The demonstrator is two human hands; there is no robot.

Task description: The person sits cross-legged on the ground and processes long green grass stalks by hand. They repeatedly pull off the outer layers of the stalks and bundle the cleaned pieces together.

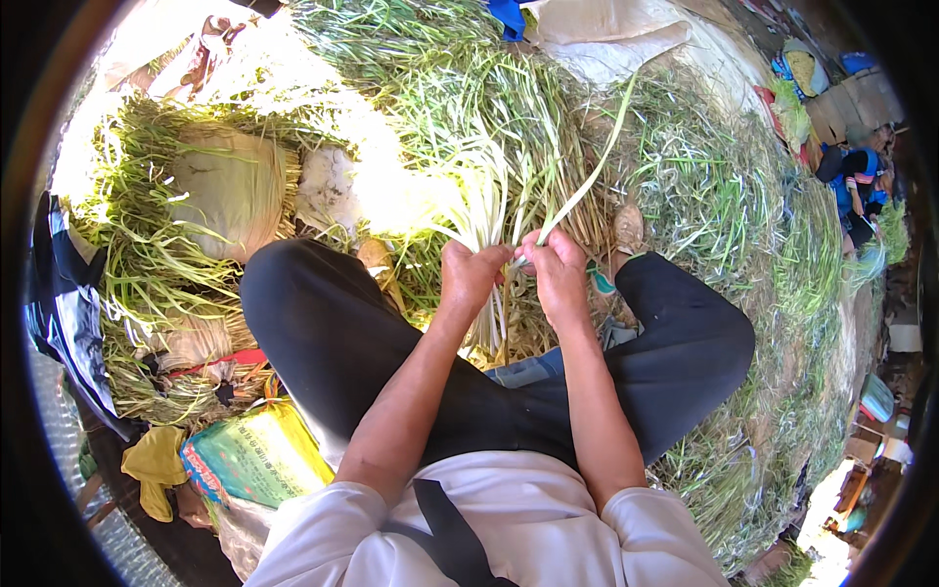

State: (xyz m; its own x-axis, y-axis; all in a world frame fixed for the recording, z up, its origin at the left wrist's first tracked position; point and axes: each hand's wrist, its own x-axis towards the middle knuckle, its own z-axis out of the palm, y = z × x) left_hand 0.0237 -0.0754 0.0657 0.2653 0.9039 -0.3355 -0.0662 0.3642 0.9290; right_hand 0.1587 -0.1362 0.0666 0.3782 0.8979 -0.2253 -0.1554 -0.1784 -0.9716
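Observation:
My left hand (469, 273) is closed around a bunch of long, pale green-and-white leafy stalks (490, 192). Their leaves fan out beyond the fist, and thin white ends hang down below it between my legs. Close beside it, my right hand (557, 268) pinches one long, flat green leaf (596, 172) that stretches up and to the right. The two hands almost meet at the thumbs. Just past them lies a large pile of similar green stalks (506, 110). Fingers hide part of the gripped stems.
Bound bundles (229, 187) lie left of my bent knees, with a printed yellow-green sack (257, 451) at lower left. Loose leaves (704, 176) cover the ground on the right. A pale sheet (609, 37) lies at the top. Another person (855, 183) is at the far right.

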